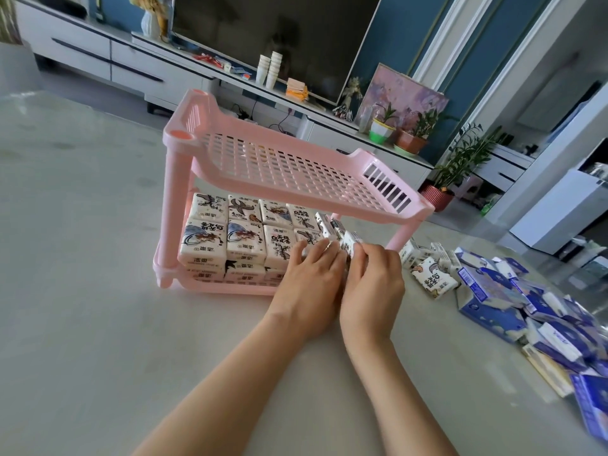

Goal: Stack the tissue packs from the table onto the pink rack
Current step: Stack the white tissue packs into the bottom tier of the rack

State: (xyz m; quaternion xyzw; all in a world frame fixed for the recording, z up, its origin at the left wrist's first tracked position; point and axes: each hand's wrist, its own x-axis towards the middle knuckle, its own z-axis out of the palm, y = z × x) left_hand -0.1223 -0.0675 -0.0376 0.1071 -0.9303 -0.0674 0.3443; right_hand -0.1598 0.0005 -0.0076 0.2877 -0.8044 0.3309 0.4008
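1. Head view: pink rack (179, 134), two tiers, stands on the pale table (98, 291). The top shelf is bare grid.
2. Lower shelf: stacked tissue packs (227, 240), white with ink-style prints, fill the left and middle in layered rows.
3. Right hand (373, 281): fingers curled, pinching the held pack (352, 243) at the right end of the lower shelf. The pack is tilted and sits just beside the stacked ones.
4. Left hand (311, 274): fingers fairly straight, tips resting on packs just left of the held pack. It grips nothing that shows.
5. The hands touch side by side in front of the rack.
6. Loose white packs (434, 276) lie on the table right of the rack, near its right leg.
7. Blue packs (493, 301) are heaped further right, up to the frame edge.
8. Background: TV (273, 37), paper cups (269, 69), potted plants (411, 133).
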